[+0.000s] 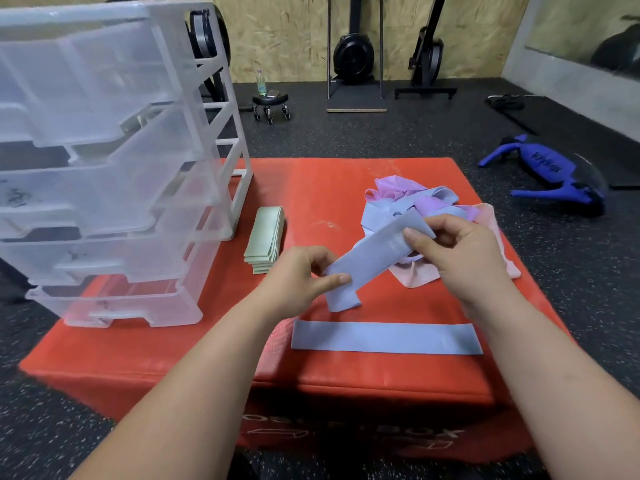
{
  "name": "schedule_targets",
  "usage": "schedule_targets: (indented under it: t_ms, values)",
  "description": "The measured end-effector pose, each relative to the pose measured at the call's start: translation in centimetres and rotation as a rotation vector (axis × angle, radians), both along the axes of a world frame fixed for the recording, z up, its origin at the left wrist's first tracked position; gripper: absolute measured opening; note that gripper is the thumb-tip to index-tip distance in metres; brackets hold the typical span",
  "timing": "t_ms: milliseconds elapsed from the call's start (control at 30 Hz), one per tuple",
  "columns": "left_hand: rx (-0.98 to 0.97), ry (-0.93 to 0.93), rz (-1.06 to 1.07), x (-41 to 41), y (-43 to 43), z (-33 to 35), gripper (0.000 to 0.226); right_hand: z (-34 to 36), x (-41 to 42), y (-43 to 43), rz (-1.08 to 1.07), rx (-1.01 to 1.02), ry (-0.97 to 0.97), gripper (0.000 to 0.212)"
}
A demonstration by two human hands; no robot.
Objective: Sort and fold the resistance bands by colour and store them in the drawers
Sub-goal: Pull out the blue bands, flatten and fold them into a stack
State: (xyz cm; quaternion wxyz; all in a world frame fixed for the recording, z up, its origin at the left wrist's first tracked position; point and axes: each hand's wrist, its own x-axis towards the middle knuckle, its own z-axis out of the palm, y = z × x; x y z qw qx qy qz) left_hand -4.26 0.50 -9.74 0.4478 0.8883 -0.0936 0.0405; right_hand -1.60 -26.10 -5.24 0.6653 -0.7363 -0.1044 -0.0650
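1. The step in hand is the blue sort. I have one blue band (372,252) lifted off the red padded box (311,188), stretched at a slant between my two hands.
2. My left grip (299,277) is clamped on the band's lower end, thumb and fingers pinching it. A short tail droops from there towards the box.
3. My right grip (460,258) is clamped on the upper end, with the thumb lying on top of the fabric. This end sits just above the unsorted pile (412,202) of purple, blue and pink bands.
4. Another blue band, the flat blue band (386,337), lies straight and smooth on the near part of the box. It is just below my hands and apart from the pile.
5. The green stack (265,244) sits folded and squared up beside the drawer unit (104,168). Green looks finished apart from storing it, and I judge blue to be barely begun.
6. Next I would pull this band taut to take the twist out. Then I would lower it onto the flat one and line up its edges before folding.
7. That calls for both hands to move together and for the drooping tail to be tucked flat, or the layers will skew.
8. At least one more blue band shows in the pile, tangled with the purple, so it will need teasing out rather than yanking.
9. Nothing looks stored yet, though I cannot tell through the cloudy plastic whether any drawer holds bands.
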Motion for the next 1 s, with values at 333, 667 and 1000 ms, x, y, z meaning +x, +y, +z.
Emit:
schedule_targets:
  t_ms: [333, 667, 1000]
  values:
    - [0.136, 0.047, -0.048, -0.8, 3.5, 0.3, 0.008, -1.4, 0.5, -6.0, -0.19, 0.086, 0.216, 0.02]
    - [-0.03, 0.15, -0.028, -2.6, 3.2, 1.4, 0.021, -2.1, -1.0, -9.0, -0.07, -0.15, 0.51, 0.014]
    - [0.19, 0.132, 0.036, -4.6, 2.6, 0.0, 0.021, -4.0, -2.6, -11.3, 0.036, -0.706, 0.508, 0.02]
